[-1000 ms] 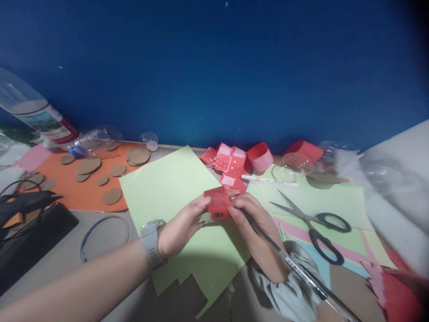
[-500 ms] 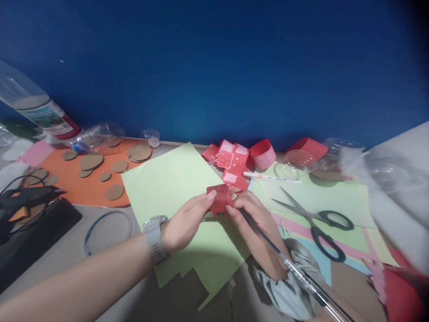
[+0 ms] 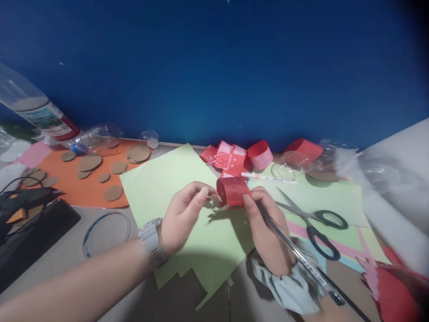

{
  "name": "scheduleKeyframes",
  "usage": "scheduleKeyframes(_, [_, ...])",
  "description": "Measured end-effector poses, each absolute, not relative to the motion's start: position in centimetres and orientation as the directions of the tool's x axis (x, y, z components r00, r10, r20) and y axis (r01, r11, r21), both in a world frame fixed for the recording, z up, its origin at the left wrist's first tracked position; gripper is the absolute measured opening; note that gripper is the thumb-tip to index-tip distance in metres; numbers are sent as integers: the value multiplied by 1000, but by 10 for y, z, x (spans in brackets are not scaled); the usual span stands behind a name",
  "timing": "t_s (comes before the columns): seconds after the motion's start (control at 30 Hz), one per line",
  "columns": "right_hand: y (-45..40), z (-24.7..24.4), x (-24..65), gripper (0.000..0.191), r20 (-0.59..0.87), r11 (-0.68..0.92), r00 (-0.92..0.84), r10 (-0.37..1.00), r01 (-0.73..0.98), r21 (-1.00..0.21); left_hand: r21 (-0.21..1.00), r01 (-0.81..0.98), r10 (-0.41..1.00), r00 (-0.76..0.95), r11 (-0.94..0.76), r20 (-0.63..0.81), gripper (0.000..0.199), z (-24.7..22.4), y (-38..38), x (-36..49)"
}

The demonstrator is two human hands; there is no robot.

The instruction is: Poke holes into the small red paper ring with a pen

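Note:
A short red paper tube (image 3: 233,191) with dark line markings is above the light green sheet (image 3: 161,179), its open end facing left. My right hand (image 3: 268,223) pinches its right side between thumb and fingers. A long clear-barrelled pen (image 3: 301,257) with a dark end also lies in that hand, slanting down to the right. At the tube's left rim is my left hand (image 3: 184,214), wearing a grey watch (image 3: 154,241). Its fingertips reach the rim, and whether they touch it is hard to tell. The thumb is free, the fingers loosely bent and open.
Black-handled scissors (image 3: 315,219) lie on coloured sheets at right. Behind are red paper pieces (image 3: 234,161) and a white marker (image 3: 268,178). Cardboard discs (image 3: 113,193) rest on an orange sheet (image 3: 80,183) at left, near bottles (image 3: 50,118) and a black phone-like slab (image 3: 43,241).
My left hand has let go of the tube's face and moved left. My right hand has carried the red tube right and turned it so its open left end shows.

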State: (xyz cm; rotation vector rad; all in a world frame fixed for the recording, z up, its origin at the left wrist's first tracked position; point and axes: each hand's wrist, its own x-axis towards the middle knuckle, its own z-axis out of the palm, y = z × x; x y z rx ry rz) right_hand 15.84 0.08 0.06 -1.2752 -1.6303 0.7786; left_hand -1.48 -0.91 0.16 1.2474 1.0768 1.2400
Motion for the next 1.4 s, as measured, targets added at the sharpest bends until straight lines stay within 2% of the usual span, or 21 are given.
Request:
scheduleKeyframes(0.1, [2,4,157,30,195,196,-42,980,393,-898,986,17,981,107,-163,160,25,3,-8,-14])
scheduleKeyframes(0.2, [3,3,156,28,206,213,-61,977,391,-895,978,85,975,138,-188,176,15,2,-6,-13])
scheduleKeyframes(0.37, [2,-2,157,28,220,261,-152,964,356,-897,992,74,982,167,-103,89,27,-2,-5,-13])
scheduleKeyframes(0.57, [2,-2,157,27,228,277,-178,957,342,-898,998,-54,987,158,14,-6,32,-5,-4,-14])
scheduleKeyframes(0.83, [1,-1,157,24,207,263,-189,960,355,-897,1000,-16,978,206,10,-6,38,-1,-4,-13])
scheduleKeyframes(1.03, [2,-2,157,28,223,274,-178,958,365,-889,999,46,985,171,-5,-3,36,-1,-3,-13])
scheduleKeyframes(1.3, [2,1,155,29,204,245,-148,968,373,-895,999,18,999,10,-40,40,34,-2,-2,-14])
scheduleKeyframes(1.4, [2,3,155,30,172,205,-121,978,384,-900,998,-1,997,24,-67,67,37,-2,-4,-16])
